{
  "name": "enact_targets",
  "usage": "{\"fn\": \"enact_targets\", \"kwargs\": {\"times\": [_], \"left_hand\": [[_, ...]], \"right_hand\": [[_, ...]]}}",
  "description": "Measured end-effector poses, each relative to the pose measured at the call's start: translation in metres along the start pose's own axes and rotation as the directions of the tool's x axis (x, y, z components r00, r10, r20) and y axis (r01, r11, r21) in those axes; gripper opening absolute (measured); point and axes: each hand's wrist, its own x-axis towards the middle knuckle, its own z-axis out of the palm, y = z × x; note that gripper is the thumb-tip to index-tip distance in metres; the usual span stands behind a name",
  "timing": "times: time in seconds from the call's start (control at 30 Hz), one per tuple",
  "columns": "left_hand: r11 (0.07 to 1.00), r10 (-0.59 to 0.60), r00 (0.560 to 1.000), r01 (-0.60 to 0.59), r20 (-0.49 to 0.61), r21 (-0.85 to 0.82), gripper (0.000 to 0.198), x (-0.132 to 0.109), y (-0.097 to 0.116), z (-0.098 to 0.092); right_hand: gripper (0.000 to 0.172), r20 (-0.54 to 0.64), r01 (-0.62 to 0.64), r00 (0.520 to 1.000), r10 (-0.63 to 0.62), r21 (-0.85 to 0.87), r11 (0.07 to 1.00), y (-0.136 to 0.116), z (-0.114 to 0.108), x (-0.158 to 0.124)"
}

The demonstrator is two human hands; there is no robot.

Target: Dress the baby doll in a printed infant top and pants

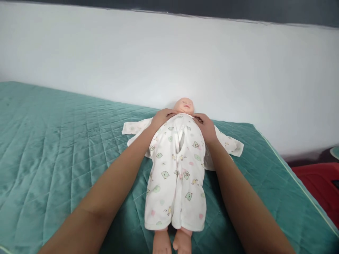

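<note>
A baby doll [184, 105] lies on its back, its head near the wall and its bare feet [162, 241] closest to me. White split-crotch baby trousers [165, 176] printed with green animals cover its legs and reach up to its chest. Under it a matching baby top [234, 144] is spread out, with both sleeves flat to the sides. My left hand [163, 117] is closed on the trousers' upper edge just below the doll's chin. On the opposite side of that edge, my right hand [204, 126] grips with curled fingers. The doll's arms cannot be made out.
A green quilted cover [66, 151] lies beneath the doll, with its piped edge [291, 173] at the right. The white wall [132, 60] stands right behind the doll's head. A red plastic object [316, 183] sits beyond the right edge.
</note>
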Motion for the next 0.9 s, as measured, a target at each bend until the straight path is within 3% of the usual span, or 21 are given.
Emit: {"fn": "enact_targets", "kwargs": {"times": [0.17, 0.47, 0.77, 0.83, 0.9], "left_hand": [[0.991, 0.065, 0.998, -0.066, 0.017, 0.115, 0.037, -0.018, -0.002, -0.006], [0.895, 0.044, 0.999, -0.044, 0.011, 0.445, 0.048, -0.057, -0.013, -0.011], [0.849, 0.09, 0.996, -0.066, -0.02, 0.525, 0.049, -0.103, -0.014, -0.012], [0.862, 0.084, 0.996, -0.056, -0.033, 0.504, 0.049, -0.115, -0.01, -0.014], [0.889, 0.079, 0.993, -0.031, -0.085, 0.457, 0.047, -0.127, -0.005, -0.015]], "right_hand": [[0.031, 0.018, 0.051, 0.999, -0.05, -0.009, 0.999, 0.001, -0.005, -0.016], [0.042, 0.008, -0.053, 0.999, 0.053, 0.032, 0.998, 0.003, -0.015, -0.055], [0.042, -0.109, -0.172, 0.979, 0.172, 0.004, 0.985, -0.01, -0.02, -0.103], [0.043, -0.166, -0.13, 0.979, 0.12, -0.049, 0.99, -0.023, -0.021, -0.123], [0.043, -0.201, -0.017, 0.98, -0.009, -0.125, 0.992, -0.042, -0.022, -0.148]]}}
